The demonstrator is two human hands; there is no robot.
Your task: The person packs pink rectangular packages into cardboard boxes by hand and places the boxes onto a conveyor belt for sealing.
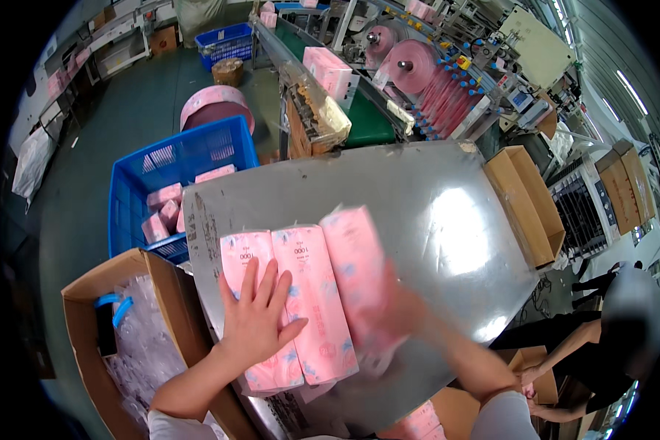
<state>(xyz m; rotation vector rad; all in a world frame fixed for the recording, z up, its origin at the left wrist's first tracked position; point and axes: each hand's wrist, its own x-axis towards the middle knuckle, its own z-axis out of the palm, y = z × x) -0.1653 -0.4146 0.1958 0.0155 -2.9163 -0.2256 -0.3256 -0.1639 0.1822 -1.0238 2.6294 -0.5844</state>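
Fingers of L hand (255, 328) splayed on L pink pack (277, 370), thumb over mid pack (317, 293); R hand (397, 304) blurred at R pack (353, 268), grip can't tell. All near side, metal table (418, 176); hard R shove might skew row.

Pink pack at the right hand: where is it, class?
In the head view, the pink pack is just right of centre, beside two packs on the metal table.

Tabletop (411, 183): grey metal, bright glare. Floor (81, 176): dark green, left of tabletop. Conveyor (370, 126): green belt, just beyond tabletop. Machine (539, 48): beyond tabletop, right. Tube light (631, 92): far right of tabletop, overhead.
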